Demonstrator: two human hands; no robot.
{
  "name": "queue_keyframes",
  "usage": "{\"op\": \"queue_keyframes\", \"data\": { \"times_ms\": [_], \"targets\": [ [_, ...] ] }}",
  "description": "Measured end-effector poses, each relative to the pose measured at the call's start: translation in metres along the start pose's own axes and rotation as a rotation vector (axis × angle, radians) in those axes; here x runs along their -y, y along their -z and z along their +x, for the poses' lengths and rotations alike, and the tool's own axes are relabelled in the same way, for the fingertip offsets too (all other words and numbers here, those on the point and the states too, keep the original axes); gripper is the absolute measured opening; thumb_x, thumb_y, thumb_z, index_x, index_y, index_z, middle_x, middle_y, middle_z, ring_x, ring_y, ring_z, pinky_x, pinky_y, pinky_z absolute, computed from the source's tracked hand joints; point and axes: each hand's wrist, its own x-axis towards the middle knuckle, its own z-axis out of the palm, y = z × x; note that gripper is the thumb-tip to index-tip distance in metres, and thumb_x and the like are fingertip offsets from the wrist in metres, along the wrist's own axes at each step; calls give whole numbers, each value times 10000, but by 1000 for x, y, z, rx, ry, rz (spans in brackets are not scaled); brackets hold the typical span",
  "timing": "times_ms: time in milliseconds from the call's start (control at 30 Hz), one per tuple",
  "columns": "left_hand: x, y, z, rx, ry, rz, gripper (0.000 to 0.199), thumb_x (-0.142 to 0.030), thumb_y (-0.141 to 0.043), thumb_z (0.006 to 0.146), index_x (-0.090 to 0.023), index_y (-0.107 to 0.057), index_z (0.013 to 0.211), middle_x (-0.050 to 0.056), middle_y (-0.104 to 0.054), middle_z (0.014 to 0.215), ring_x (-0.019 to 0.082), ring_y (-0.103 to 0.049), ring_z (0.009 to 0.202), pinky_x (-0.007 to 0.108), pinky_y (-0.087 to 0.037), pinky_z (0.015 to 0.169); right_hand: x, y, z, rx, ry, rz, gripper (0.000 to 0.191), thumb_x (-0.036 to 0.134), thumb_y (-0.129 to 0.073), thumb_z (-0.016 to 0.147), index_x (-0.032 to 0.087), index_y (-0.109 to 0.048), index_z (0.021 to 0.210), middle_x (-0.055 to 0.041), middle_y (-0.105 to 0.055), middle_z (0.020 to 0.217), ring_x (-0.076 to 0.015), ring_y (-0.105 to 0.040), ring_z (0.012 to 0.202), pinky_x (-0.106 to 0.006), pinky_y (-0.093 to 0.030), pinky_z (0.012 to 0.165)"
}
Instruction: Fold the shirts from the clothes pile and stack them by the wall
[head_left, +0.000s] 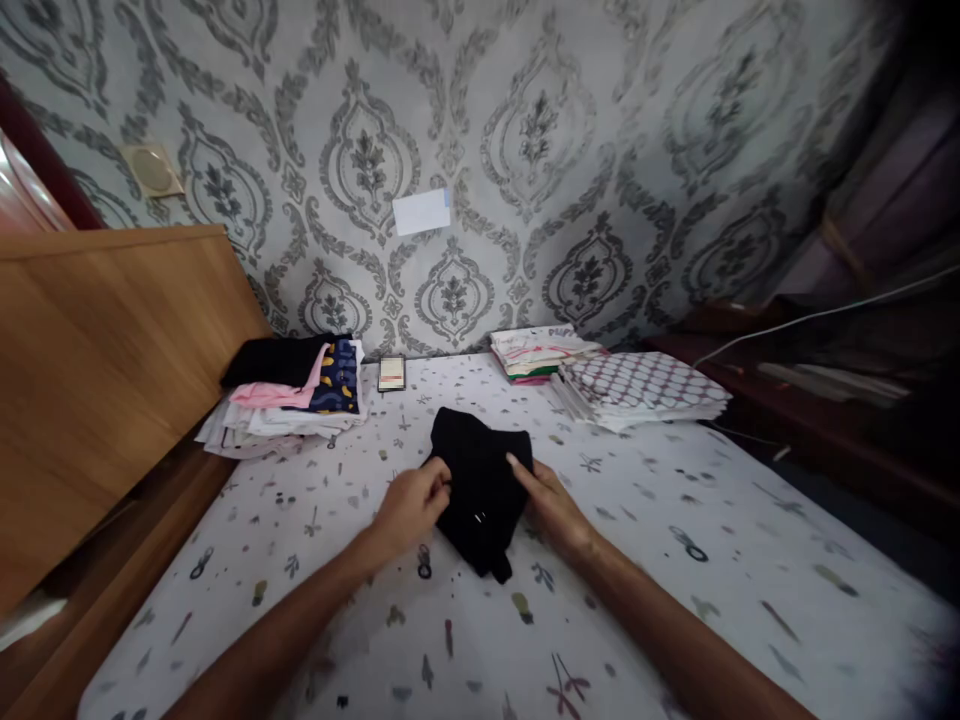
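A black folded garment (480,480) is held up in front of me over the printed sheet, its lower corner tipped toward me and a small white mark near its bottom. My left hand (414,505) pinches its left edge with curled fingers. On the other side, my right hand (551,500) grips the right edge, thumb on the near face and the other fingers hidden behind the cloth. The exact kind of garment cannot be made out from its folded shape.
At the back left lies a clothes stack (292,390) beside a wooden panel (112,380). A small framed card (391,373) rests near the wall. Folded cloths (540,350) and a checked folded pile (641,385) are at the back right. A cable (817,318) crosses the dark right side.
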Motion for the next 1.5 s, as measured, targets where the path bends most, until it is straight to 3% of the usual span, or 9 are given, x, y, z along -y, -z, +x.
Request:
{"op": "queue_keyframes", "data": {
  "times_ms": [267, 533, 733, 833, 1000, 1133, 1267, 1367, 1500],
  "targets": [
    [32, 75, 4, -400, 214, -465, 280, -400, -641, 652, -219, -519, 827, -83, -478, 565, 79, -418, 460, 184, -233, 433, -10, 43, 24, -263, -57, -111, 380, 470, -743, 664, 185, -665, 904, -59, -712, 820, -243, -669, 795, -398, -542, 778],
    [59, 69, 5, -498, 291, -583, 273, -359, -691, 592, -211, -527, 753, -67, -517, 669, 91, -491, 590, 182, -356, 518, -10, 16, 0, -240, 637, -974, 315, 318, -534, 900, 201, -638, 1173, -159, -573, 1248, -293, -540, 1195, -494, -448, 1025],
    [26, 54, -10, -87, 230, -662, 315, -412, -743, 683, -223, -536, 825, -76, -491, 606, 86, -432, 505, 192, -317, 481, -4, -57, -17, 327, 803, -1314, 781, 115, -620, 812, 218, -319, 1525, -197, -329, 1553, -342, -297, 1436, -546, -318, 1111],
    [10, 56, -17, 105, 77, -599, 291, -435, -736, 732, -195, -586, 802, -19, -563, 695, 120, -518, 625, 231, -408, 596, 11, -77, -8, 410, 689, -1342, 747, 43, -539, 804, 205, -346, 1508, -165, -571, 1351, -277, -522, 1253, -432, -425, 1005],
    [12, 66, -15, -142, -23, -632, 315, -415, -701, 732, -223, -607, 963, 51, -658, 1010, 225, -621, 939, 322, -489, 786, 58, -93, 5, 277, 594, -1080, 260, 98, -511, 814, 206, -682, 977, -21, -701, 844, -173, -640, 793, -238, -452, 709],
    [34, 44, -15, 173, 19, -596, 648, -335, -820, 622, -236, -584, 1216, 72, -653, 1181, 282, -589, 1104, 387, -480, 905, 101, -112, 9, 108, 672, -687, 133, 165, -499, 785, 173, -614, 719, 40, -562, 619, -124, -542, 613, -203, -381, 568],
    [43, 20, -17, 256, 53, -655, 454, -351, -803, 657, -198, -667, 1061, 49, -687, 991, 245, -615, 954, 359, -475, 839, 141, -118, 10, 2, 809, -518, 160, 202, -481, 778, 172, -587, 662, 42, -515, 598, -118, -512, 597, -219, -398, 567],
    [36, 26, -21, 333, 102, -676, 249, -364, -771, 696, -181, -686, 842, -3, -618, 749, 158, -558, 731, 281, -433, 700, 165, -108, 5, -114, 886, -503, 150, 251, -529, 792, 183, -599, 677, 34, -544, 611, -137, -552, 639, -251, -448, 612],
    [13, 36, -33, 477, 61, -823, 436, -446, -736, 745, -239, -659, 1121, 27, -627, 1072, 182, -570, 922, 272, -435, 756, 175, -88, -6, -246, 891, -536, 146, 285, -588, 804, 197, -617, 691, 31, -569, 605, -152, -583, 644, -264, -473, 604]
  ]
}}
